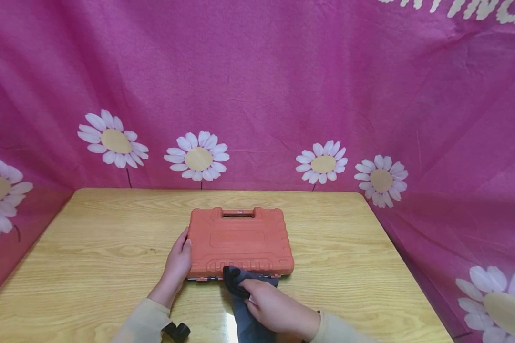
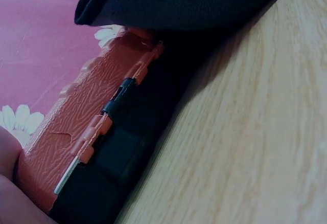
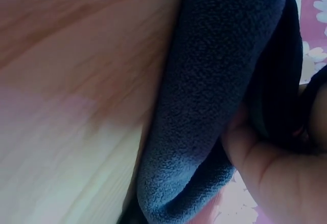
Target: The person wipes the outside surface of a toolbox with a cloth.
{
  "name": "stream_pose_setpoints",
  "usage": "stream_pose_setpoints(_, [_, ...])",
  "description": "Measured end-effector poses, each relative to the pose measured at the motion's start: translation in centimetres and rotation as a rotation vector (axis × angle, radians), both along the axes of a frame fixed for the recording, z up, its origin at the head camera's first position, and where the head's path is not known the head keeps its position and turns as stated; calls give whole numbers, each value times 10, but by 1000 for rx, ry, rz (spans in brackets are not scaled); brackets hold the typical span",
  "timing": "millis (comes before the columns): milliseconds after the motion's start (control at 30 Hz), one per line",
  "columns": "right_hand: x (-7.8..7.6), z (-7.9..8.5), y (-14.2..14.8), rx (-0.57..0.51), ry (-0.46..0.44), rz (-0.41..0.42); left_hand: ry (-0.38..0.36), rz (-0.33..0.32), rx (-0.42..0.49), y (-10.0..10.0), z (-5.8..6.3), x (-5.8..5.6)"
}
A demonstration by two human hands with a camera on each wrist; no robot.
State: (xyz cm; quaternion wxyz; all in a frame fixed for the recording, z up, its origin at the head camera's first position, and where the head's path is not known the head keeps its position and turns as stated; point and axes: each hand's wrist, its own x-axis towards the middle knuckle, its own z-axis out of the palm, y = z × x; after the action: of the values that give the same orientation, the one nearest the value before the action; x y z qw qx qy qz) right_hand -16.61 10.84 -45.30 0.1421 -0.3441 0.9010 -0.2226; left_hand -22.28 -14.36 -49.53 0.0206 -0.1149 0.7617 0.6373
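An orange plastic carrying case with a molded handle at its far side lies on the table, lid up. Its lower half is black, and hinges run along the near edge. My left hand holds the case by its left side, with fingers at the orange lid's corner in the left wrist view. In my right hand is a bunched dark grey cloth, pinched between thumb and fingers. The cloth overlaps the case's near edge in the head view, and its lower part hangs down toward me.
The wooden table extends on both sides of the case. A pink curtain printed with white daisies surrounds it at the back and sides. A small black device sits at my left wrist.
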Motion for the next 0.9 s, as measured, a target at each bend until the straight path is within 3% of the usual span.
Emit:
stream_pose_setpoints(100, [-3,-7,-5,-16,12,22,0,1,0,0,0,0])
stream_pose_setpoints(333, [-31,-79,-9,-58,39,78,-12,1,5,-1,0,-1])
stream_pose_setpoints(433, [-38,-93,-13,-67,38,87,-22,1,7,-1,1,-1])
stream_pose_setpoints(667, [-41,-95,-26,-62,25,86,-26,2,7,-1,0,-1])
stream_pose_setpoints(900, [-35,-81,-41,-22,58,81,-29,2,7,-1,0,-1])
